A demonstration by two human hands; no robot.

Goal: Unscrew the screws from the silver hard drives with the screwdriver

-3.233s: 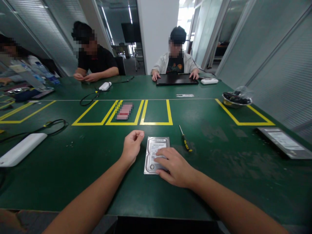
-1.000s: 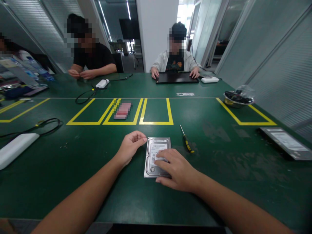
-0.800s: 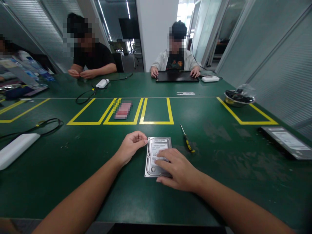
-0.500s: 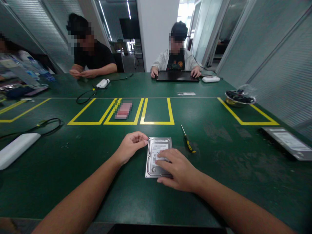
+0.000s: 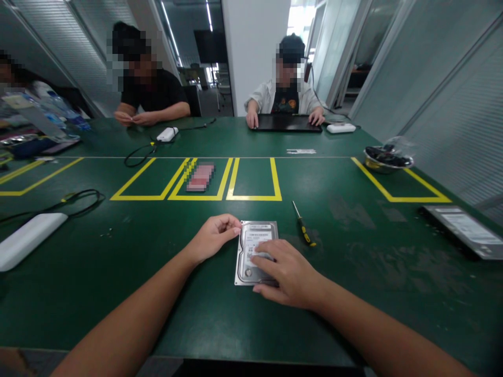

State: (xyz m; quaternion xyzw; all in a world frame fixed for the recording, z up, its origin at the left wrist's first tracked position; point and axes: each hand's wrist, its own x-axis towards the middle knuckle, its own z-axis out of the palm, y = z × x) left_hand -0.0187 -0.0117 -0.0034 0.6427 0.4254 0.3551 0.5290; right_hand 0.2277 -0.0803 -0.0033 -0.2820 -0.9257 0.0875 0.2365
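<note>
Several people sit around the green table (image 5: 196,314) near glass walls (image 5: 444,89).

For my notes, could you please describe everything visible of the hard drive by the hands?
The hard drive is a silvery, metal-looking rectangle with a printed label, groove and round mark. It lies flat, label up, on the table. The right hand rests on it, hiding part; the left hand meets its far-left corner.

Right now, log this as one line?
left hand: at drive's far-left corner | right hand: on drive | screwdriver: right of drive
</note>
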